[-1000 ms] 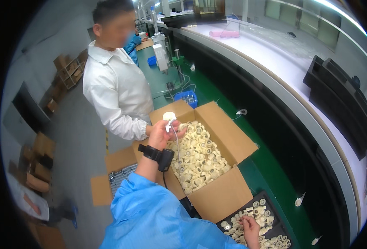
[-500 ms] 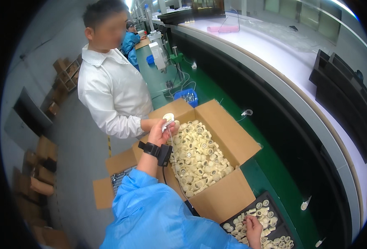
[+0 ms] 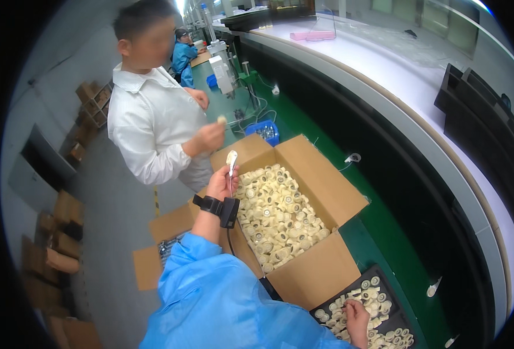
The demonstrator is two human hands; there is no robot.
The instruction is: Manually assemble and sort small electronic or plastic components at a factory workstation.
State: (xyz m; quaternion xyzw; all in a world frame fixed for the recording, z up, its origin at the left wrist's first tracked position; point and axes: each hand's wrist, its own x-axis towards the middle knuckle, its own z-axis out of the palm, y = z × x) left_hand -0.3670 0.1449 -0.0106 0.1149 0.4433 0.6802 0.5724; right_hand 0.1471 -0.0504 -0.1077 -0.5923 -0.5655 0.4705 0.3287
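Left hand [image 3: 221,185] pinching cream part [image 3: 232,158], long axis upright, above cardboard box [image 3: 326,186]

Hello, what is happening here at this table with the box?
A person in a blue coat holds up one small cream part in the left hand, above an open cardboard box full of the same parts. The right hand rests on parts in a black tray on the green table. A co-worker in white stands beside, holding another small piece.

Left hand [image 3: 221,185] raised, fingers pinched; right hand [image 3: 358,319] lowered
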